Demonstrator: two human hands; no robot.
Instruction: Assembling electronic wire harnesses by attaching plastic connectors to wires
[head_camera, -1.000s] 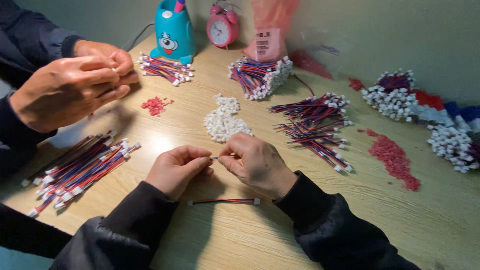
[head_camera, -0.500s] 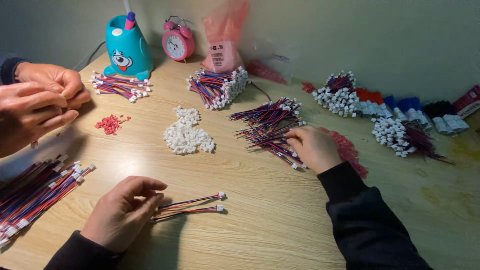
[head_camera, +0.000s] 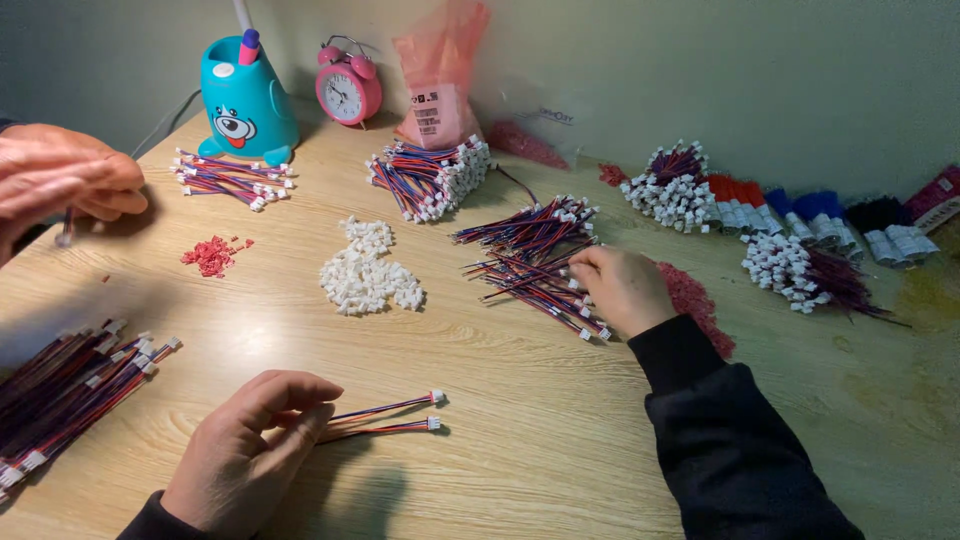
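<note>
Left hand: our left hand lies on the pale wooden worktop, fingers curled loosely over the near ends of two short red-and-blue wire leads with white plugs.
Right hand: our right hand rests on the loose heap of red-and-blue wire leads, fingertips bent down among the wires; we cannot tell whether any wire is pinched.
Plug pile: a small pile of white plastic connector housings sits left of that heap.
Finished stack: a bundle of red-and-blue leads lies at the left edge.
Neighbour: another person's hands are clasped together above the far left.
</note>
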